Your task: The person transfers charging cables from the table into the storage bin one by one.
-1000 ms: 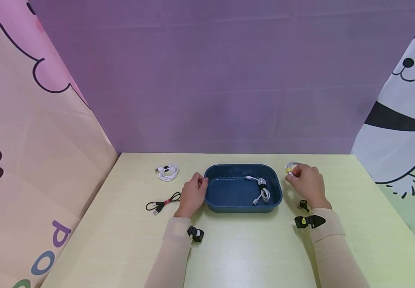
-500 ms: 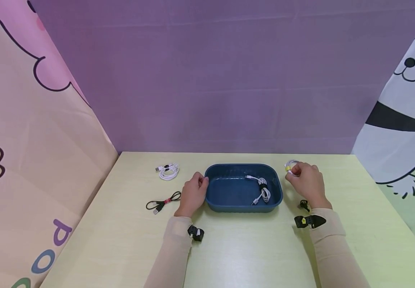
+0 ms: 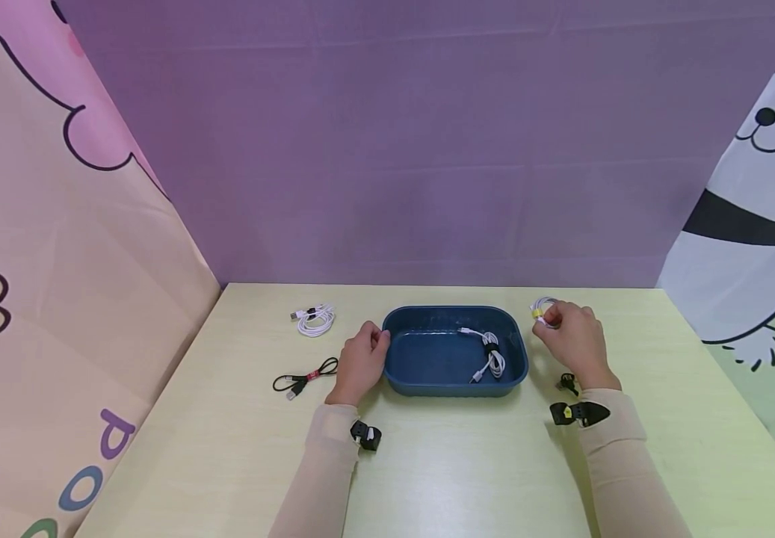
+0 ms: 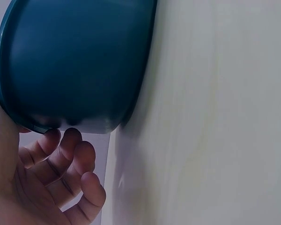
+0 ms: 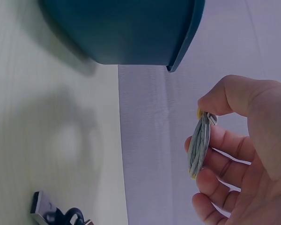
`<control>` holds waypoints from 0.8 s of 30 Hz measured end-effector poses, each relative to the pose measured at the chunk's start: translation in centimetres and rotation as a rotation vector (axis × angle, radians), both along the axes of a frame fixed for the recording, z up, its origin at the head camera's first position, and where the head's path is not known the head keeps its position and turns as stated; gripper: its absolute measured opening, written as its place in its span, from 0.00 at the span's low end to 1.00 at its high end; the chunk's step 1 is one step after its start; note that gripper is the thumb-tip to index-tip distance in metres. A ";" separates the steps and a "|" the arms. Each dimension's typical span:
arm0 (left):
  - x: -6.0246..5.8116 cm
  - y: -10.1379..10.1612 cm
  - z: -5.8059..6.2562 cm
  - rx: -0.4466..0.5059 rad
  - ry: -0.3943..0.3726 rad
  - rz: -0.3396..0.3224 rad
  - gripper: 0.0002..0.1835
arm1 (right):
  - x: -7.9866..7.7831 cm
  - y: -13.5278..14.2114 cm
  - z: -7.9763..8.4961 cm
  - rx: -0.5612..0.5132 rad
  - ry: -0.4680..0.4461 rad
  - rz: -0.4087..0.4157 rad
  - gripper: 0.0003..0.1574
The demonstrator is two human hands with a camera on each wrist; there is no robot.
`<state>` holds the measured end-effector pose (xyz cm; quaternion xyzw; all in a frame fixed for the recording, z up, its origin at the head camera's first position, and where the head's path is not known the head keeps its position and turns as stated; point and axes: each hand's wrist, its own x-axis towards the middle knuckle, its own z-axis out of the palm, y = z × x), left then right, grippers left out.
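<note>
Both sleeved arms point(image 3: 323, 474) reach forward, well apart. The left hand point(image 3: 359, 364) has curled fingers point(image 4: 84, 157). The right hand point(image 3: 575, 345) pinches, thumb point(image 5: 225, 96) opposite the fingers.

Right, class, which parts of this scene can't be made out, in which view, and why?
Head view: part of the yellow-banded cable, covered by the right hand.
Head view: some fingers of the left hand, hidden behind the hand itself.
Right wrist view: the rest of the black cable, cut off by the bottom edge.
Left wrist view: the far end of the blue tub, cut off by the top edge.
</note>
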<state>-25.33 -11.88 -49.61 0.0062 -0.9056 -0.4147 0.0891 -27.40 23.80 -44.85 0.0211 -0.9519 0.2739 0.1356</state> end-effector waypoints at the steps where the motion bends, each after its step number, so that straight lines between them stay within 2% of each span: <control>1: 0.0 0.0 0.0 -0.001 0.000 0.001 0.13 | 0.0 0.0 0.0 0.000 0.004 0.002 0.12; 14: 0.1 0.0 0.0 0.002 -0.006 -0.003 0.13 | 0.1 -0.2 0.2 -0.012 0.005 0.009 0.11; 24: 0.1 -0.1 0.1 0.000 0.006 -0.003 0.13 | 0.1 -0.4 0.3 -0.013 0.045 0.019 0.10</control>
